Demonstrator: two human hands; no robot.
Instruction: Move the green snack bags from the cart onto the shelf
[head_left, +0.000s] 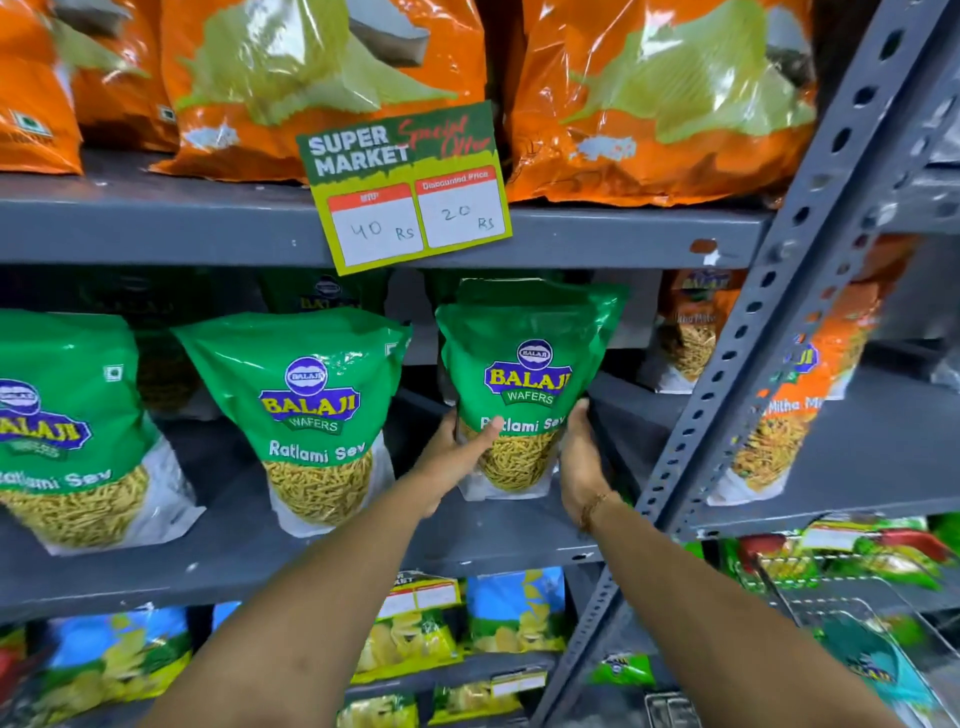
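Note:
A green Balaji Ratlami Sev bag (524, 384) stands upright at the right end of the grey middle shelf (363, 551). My left hand (457, 452) grips its lower left side, thumb across the front. My right hand (582, 462) presses flat against its lower right side. Two more green bags of the same kind stand on that shelf, one in the middle (311, 410) and one at the far left (67, 426). More green bags stand in shadow behind them. The wire cart (852, 623) shows at the lower right with a teal bag (867, 660) in it.
Orange snack bags (660, 98) fill the shelf above, with a price card (405, 187) hanging from its edge. A grey perforated upright (769, 332) stands just right of my right hand. Orange-and-green bags (779, 410) sit beyond it. Blue and yellow chip bags (514, 608) fill the shelf below.

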